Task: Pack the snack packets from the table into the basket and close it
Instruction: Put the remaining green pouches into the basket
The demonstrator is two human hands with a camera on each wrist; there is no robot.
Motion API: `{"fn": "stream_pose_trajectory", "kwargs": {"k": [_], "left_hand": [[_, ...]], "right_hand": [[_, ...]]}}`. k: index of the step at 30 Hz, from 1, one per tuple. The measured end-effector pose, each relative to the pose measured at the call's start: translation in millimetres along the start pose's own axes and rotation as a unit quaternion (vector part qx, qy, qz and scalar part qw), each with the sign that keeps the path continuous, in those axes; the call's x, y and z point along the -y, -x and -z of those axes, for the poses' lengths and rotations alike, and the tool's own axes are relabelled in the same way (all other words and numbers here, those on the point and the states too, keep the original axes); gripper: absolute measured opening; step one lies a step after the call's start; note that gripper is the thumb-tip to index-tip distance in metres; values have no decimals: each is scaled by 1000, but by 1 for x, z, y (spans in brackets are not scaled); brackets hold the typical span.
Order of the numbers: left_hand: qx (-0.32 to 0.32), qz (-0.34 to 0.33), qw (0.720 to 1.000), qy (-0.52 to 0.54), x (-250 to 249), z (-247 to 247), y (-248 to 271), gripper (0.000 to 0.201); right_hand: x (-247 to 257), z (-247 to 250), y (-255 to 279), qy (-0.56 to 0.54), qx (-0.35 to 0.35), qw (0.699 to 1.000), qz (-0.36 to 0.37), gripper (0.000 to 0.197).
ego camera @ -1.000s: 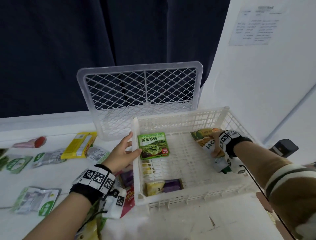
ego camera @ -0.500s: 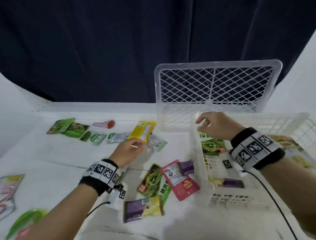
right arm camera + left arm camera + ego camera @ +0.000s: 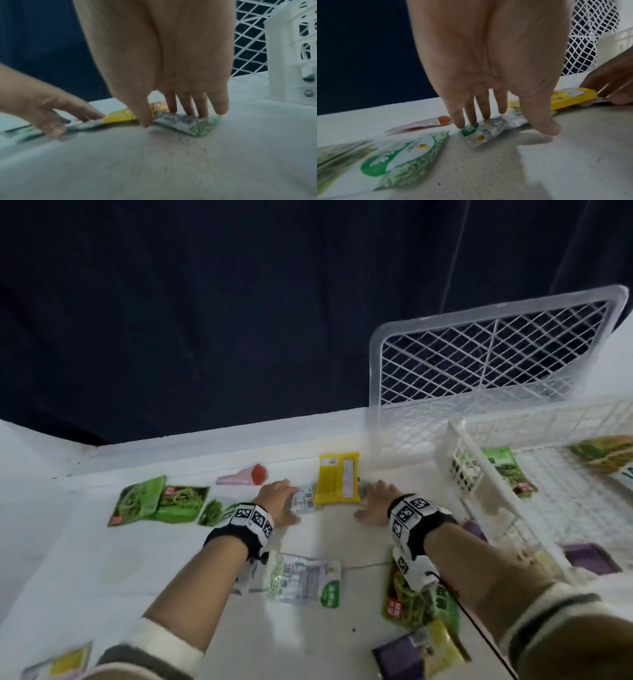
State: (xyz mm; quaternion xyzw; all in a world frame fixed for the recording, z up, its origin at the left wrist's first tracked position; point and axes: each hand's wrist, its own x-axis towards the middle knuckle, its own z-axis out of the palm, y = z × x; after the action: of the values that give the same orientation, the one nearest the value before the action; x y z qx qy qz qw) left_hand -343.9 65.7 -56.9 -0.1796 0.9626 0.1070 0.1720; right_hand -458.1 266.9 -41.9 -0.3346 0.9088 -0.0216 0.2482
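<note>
My left hand pinches a silver packet with a green patch between fingers and thumb on the table; the left wrist view shows the left hand bunching this silver packet. A yellow packet lies between my hands, overlapping the silver ones. My right hand rests straight fingertips on another silver-green packet, thumb at its near edge. The white basket stands at the right, its lattice lid upright behind. A green packet lies inside.
Green packets and a pink-red one lie to the left. Nearer me are a silver packet, a green bean packet and a purple-yellow one. A dark curtain hangs behind the table.
My right hand left the basket and came down on a packet right of the yellow one. My left hand moved from the basket wall to the silver packet. My head turned left.
</note>
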Motion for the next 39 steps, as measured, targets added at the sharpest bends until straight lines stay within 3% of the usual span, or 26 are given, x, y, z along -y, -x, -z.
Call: {"fn": "stream_pose_trajectory", "kwargs": {"k": [2, 5, 10, 14, 16, 18, 21, 24, 27, 34, 37, 39], "left_hand": [[43, -7, 999, -3, 6, -4, -12, 86], [24, 4, 1000, -1, 12, -10, -18, 93], [-10, -7, 999, 49, 17, -5, -6, 53], [-21, 14, 989, 145, 18, 16, 20, 11], [-21, 22, 980, 198, 20, 24, 34, 10], [-26, 11, 966, 259, 17, 31, 48, 5], [-52, -13, 939, 338, 0, 39, 60, 13], [-89, -38, 915, 391, -36, 49, 63, 12], [-109, -70, 908, 398, -84, 58, 57, 15], [-140, -153, 885, 418, -238, 82, 30, 21], [-136, -151, 913, 352, -305, 98, 10, 36], [-125, -153, 937, 287, -346, 105, -3, 38]], "right_hand": [[0, -11, -6, 0, -23, 999, -33, 47], [-1, -16, -12, -6, -68, 996, -64, 51], [-4, -11, -1, 27, -62, 997, -44, 31], [-22, 0, 16, -55, -35, 997, -45, 32], [-30, 9, 25, -117, -16, 993, -26, 26], [-39, 20, 36, -164, -38, 986, -5, 5], [-57, 41, 58, -271, -73, 960, 5, 17], [-78, 67, 85, -335, -109, 935, 31, 23], [-113, 91, 109, -373, -123, 918, 53, 23], [-254, 141, 163, -409, -133, 902, 29, 26], [-317, 162, 173, -368, -165, 915, -2, 29], [-351, 172, 171, -314, -150, 937, -18, 29]]}}
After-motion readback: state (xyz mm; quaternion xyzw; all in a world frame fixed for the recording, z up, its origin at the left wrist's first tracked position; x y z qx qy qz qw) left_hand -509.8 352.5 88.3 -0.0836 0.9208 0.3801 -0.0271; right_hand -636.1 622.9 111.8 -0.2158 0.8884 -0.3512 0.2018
